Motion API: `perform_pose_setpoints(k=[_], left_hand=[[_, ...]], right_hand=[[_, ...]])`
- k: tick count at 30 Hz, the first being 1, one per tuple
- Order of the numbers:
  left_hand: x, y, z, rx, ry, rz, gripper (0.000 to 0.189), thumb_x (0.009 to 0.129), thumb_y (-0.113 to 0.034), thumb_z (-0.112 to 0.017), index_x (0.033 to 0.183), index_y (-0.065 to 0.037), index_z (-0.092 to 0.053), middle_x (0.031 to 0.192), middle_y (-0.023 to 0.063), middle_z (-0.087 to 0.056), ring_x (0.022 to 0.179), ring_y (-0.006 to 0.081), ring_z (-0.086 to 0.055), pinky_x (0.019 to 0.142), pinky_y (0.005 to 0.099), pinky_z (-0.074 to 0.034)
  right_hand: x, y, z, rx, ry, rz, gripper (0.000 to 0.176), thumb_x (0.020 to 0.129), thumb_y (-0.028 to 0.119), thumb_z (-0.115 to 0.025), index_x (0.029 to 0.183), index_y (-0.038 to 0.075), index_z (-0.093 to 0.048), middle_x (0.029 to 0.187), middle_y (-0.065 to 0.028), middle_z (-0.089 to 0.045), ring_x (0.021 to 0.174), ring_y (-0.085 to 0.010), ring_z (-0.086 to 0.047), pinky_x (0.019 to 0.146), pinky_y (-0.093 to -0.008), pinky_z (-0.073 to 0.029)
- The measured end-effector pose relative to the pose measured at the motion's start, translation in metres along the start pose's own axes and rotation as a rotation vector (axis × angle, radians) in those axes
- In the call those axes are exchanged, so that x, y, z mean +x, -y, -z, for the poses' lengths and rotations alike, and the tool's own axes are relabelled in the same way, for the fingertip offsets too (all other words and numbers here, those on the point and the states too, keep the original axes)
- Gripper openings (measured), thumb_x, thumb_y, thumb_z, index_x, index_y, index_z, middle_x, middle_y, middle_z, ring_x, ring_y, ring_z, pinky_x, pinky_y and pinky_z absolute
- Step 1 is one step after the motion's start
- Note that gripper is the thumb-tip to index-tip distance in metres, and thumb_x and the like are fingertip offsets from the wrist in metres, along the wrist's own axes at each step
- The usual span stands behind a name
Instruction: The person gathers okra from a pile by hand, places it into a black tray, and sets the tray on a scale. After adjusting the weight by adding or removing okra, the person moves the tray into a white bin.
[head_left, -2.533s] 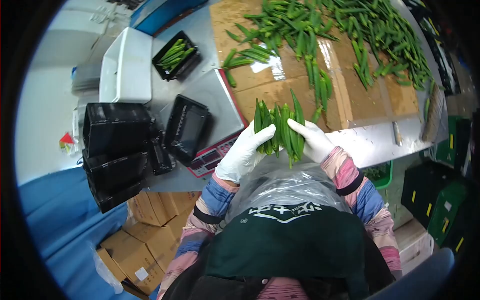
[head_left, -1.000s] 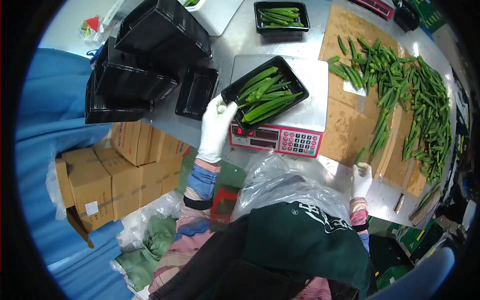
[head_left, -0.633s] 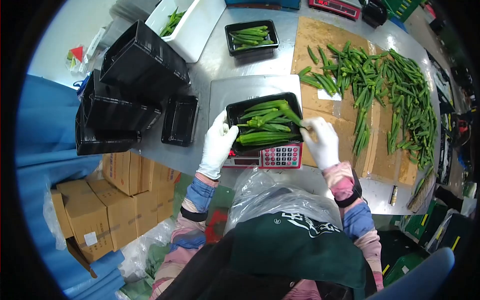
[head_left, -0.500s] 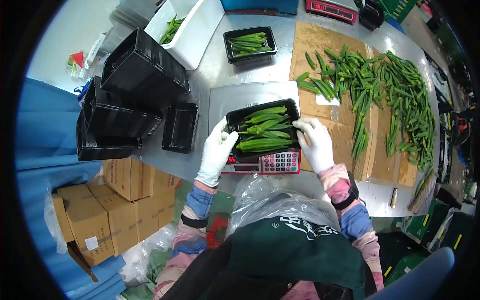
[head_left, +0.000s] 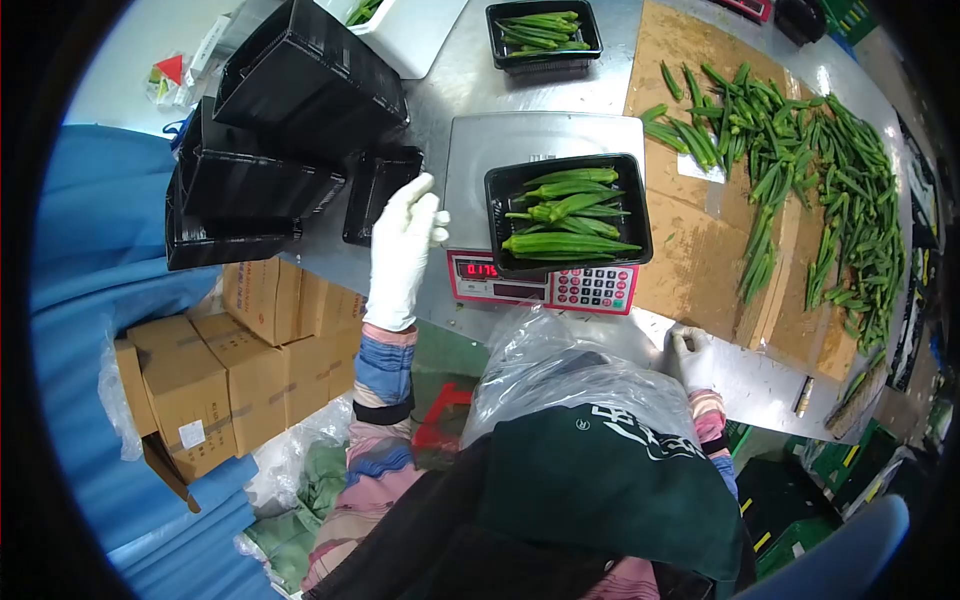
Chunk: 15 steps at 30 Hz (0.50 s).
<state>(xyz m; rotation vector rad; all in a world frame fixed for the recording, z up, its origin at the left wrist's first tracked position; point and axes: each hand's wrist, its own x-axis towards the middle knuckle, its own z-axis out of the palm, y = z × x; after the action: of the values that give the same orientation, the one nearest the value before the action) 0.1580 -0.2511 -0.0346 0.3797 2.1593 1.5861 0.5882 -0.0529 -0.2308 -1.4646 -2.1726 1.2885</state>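
A black plastic tray of okra [head_left: 570, 212] rests on the weighing scale [head_left: 475, 150], whose red display seems to read 0.175. To its left my left hand [head_left: 398, 255], in a white glove, is raised with its fingers loosely apart and holds nothing. It is near an empty black tray [head_left: 372, 195] and partly overlaps it in view. My right hand [head_left: 692, 357], gloved too, is low at the table's front edge, right of the scale, with its fingers curled in and nothing seen in them. Neither hand touches the tray of okra.
Loose okra [head_left: 780, 170] is spread over a cardboard sheet [head_left: 680, 270] on the right. Behind the scale stands another filled tray [head_left: 545, 35]. Stacked black trays [head_left: 300, 80] and a white bin [head_left: 425, 30] are at the left; cardboard boxes [head_left: 190, 380] lie below.
Both hands have let go of the tray of okra, which now sits on the scale. My left hand moved left of it; my right hand dropped to the table edge. The view shifted.
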Motion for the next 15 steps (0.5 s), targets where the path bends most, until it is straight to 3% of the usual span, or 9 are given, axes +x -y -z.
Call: perform_pose_setpoints(k=[7, 9, 11, 14, 15], left_hand=[[-0.001, 0.001, -0.022, 0.019, 0.226, 0.123, 0.043, 0.102, -0.025, -0.061, 0.139, -0.003, -0.056, 0.096, 0.0069, -0.069, 0.068, 0.0105, -0.064, 0.064, 0.0229, -0.053], [-0.005, 0.002, -0.036, 0.244, 0.4, 0.071, 0.042, 0.1, -0.017, -0.061, 0.137, 0.001, -0.055, 0.109, 0.0063, -0.068, 0.092, 0.0082, -0.062, 0.08, 0.0233, -0.052], [-0.009, 0.016, -0.051, 0.229, 0.41, -0.067, 0.041, 0.098, -0.012, -0.061, 0.136, 0.002, -0.055, 0.112, 0.0061, -0.067, 0.101, 0.0062, -0.058, 0.088, 0.0229, -0.048], [0.029, 0.028, -0.057, 0.155, 0.458, -0.12, 0.034, 0.097, -0.011, -0.059, 0.129, 0.001, -0.059, 0.107, 0.0061, -0.066, 0.092, 0.0092, -0.062, 0.079, 0.0261, -0.055], [0.039, 0.014, -0.059, 0.137, 0.456, -0.032, 0.031, 0.097, -0.011, -0.058, 0.126, 0.0, -0.059, 0.106, 0.0058, -0.066, 0.088, 0.0103, -0.063, 0.075, 0.0274, -0.056]], right_hand=[[0.014, -0.012, -0.007, 0.028, -0.018, -0.156, 0.012, 0.089, 0.018, -0.073, 0.09, 0.006, -0.074, 0.074, -0.0084, -0.071, 0.067, -0.0152, -0.066, 0.068, -0.0308, -0.053], [0.014, -0.016, -0.008, 0.02, -0.038, -0.162, 0.013, 0.089, 0.019, -0.073, 0.089, 0.006, -0.074, 0.073, -0.009, -0.071, 0.067, -0.0164, -0.066, 0.068, -0.0314, -0.053], [0.016, -0.027, -0.013, 0.048, -0.042, -0.187, 0.013, 0.088, 0.02, -0.073, 0.088, 0.006, -0.074, 0.073, -0.0093, -0.071, 0.067, -0.0174, -0.067, 0.068, -0.032, -0.054], [0.013, -0.011, -0.009, -0.001, -0.054, -0.174, 0.013, 0.086, 0.021, -0.074, 0.085, 0.008, -0.074, 0.073, -0.0086, -0.071, 0.068, -0.0175, -0.068, 0.068, -0.032, -0.054], [0.012, -0.002, -0.006, -0.019, -0.056, -0.172, 0.013, 0.086, 0.021, -0.074, 0.085, 0.008, -0.074, 0.073, -0.0086, -0.071, 0.068, -0.0175, -0.068, 0.068, -0.0321, -0.054]])
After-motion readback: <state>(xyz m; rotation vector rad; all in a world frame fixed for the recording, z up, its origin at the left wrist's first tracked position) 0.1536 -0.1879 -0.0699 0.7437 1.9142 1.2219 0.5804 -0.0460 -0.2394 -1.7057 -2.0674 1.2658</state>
